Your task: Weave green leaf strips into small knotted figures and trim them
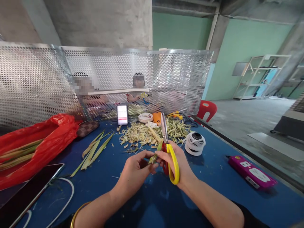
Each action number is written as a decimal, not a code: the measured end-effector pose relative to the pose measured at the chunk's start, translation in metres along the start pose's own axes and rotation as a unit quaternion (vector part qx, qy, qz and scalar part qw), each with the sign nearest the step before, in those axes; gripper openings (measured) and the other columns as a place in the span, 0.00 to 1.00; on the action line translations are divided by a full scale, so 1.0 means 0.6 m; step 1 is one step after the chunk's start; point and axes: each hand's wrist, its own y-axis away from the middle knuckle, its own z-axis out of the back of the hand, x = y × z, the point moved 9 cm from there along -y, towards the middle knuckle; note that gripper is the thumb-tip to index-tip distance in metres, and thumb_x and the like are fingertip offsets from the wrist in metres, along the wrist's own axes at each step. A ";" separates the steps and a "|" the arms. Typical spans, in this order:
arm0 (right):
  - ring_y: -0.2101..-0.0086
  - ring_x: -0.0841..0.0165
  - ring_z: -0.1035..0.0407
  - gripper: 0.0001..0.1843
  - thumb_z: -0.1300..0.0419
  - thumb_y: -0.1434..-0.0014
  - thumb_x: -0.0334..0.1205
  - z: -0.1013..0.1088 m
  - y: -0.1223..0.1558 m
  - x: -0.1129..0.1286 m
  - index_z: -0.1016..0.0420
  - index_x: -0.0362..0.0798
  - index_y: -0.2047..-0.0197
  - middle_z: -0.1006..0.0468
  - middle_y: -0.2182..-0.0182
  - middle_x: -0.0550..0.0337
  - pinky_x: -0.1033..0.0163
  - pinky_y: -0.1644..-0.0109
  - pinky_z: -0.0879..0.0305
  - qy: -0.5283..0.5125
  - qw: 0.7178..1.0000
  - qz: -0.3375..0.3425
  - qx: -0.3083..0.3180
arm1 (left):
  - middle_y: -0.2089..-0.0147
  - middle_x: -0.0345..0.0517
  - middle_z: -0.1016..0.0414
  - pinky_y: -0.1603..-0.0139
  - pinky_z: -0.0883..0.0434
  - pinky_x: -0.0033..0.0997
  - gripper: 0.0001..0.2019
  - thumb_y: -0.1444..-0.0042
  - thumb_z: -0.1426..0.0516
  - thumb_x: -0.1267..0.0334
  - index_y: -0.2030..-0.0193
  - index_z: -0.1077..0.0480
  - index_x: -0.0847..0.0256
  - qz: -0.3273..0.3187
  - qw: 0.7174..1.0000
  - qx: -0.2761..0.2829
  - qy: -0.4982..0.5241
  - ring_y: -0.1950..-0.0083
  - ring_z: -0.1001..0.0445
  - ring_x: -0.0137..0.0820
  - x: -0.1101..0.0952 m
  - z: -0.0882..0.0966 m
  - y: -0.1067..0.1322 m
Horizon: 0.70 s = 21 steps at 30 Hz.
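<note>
My left hand [136, 172] pinches a small green piece of folded leaf [152, 159] between thumb and fingers, above the blue table. My right hand [180, 164] is closed around scissors [174, 164] with yellow and red handles, their blades pointing up and away from me. The right fingertips also touch the folded leaf. Just beyond both hands lies a heap of pale green leaf cuttings [142, 133]. A roll of white tape [194, 145] stands to the right of the heap. Several long leaf strips [95, 152] lie to the left.
A red plastic bag [59, 126] with long leaves and a dark tablet [28, 193] with a white cable are at left. At right lies a purple power bank-like box [251, 172]. A lit phone [122, 114] stands before a perforated metal screen [114, 69], with people behind it.
</note>
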 end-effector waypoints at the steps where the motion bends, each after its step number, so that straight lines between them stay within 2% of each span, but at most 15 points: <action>1: 0.80 0.74 0.35 0.22 0.29 0.61 0.39 0.000 0.000 0.000 0.35 0.47 0.65 0.32 0.81 0.72 0.69 0.77 0.40 -0.002 1.000 0.000 0.004 | 0.62 0.43 0.22 0.63 0.30 0.30 0.11 0.49 0.40 0.60 0.59 0.28 0.59 0.008 0.999 0.008 0.036 0.68 0.28 0.29 0.002 -0.002 -0.001; 6: 0.78 0.73 0.33 0.21 0.30 0.59 0.43 0.002 -0.002 -0.004 0.34 0.47 0.64 0.30 0.79 0.69 0.69 0.76 0.41 -0.023 0.999 -0.014 0.023 | 0.70 0.42 0.25 0.72 0.34 0.26 0.12 0.53 0.38 0.60 0.63 0.27 0.62 0.095 0.989 0.022 0.109 0.74 0.30 0.26 0.014 -0.002 -0.001; 9: 0.79 0.73 0.34 0.24 0.29 0.60 0.44 0.011 -0.005 -0.014 0.33 0.47 0.61 0.30 0.79 0.69 0.68 0.77 0.42 -0.018 0.999 -0.037 0.005 | 0.72 0.41 0.26 0.74 0.36 0.25 0.13 0.55 0.37 0.60 0.63 0.26 0.62 0.117 0.987 0.030 0.106 0.75 0.31 0.26 0.018 0.001 -0.002; 13: 0.80 0.73 0.35 0.26 0.30 0.60 0.40 0.013 -0.006 -0.017 0.34 0.46 0.59 0.31 0.80 0.69 0.69 0.77 0.42 -0.023 0.999 -0.045 -0.007 | 0.78 0.37 0.29 0.77 0.40 0.24 0.14 0.56 0.37 0.57 0.62 0.27 0.61 0.135 0.986 0.040 0.084 0.78 0.35 0.25 0.024 -0.001 -0.002; 17: 0.80 0.73 0.35 0.25 0.32 0.60 0.37 0.006 -0.004 -0.012 0.34 0.47 0.58 0.31 0.80 0.71 0.69 0.77 0.42 -0.018 0.999 -0.028 -0.006 | 0.82 0.35 0.34 0.80 0.47 0.22 0.15 0.53 0.39 0.52 0.65 0.27 0.61 0.153 0.984 -0.016 0.091 0.80 0.40 0.23 0.026 0.004 0.003; 21: 0.79 0.73 0.33 0.24 0.33 0.59 0.36 -0.004 0.003 -0.010 0.35 0.48 0.57 0.30 0.79 0.71 0.68 0.75 0.40 0.018 1.000 -0.012 -0.002 | 0.77 0.38 0.33 0.79 0.49 0.23 0.13 0.51 0.40 0.54 0.73 0.28 0.64 0.145 0.977 -0.076 0.140 0.79 0.44 0.21 0.029 0.012 0.005</action>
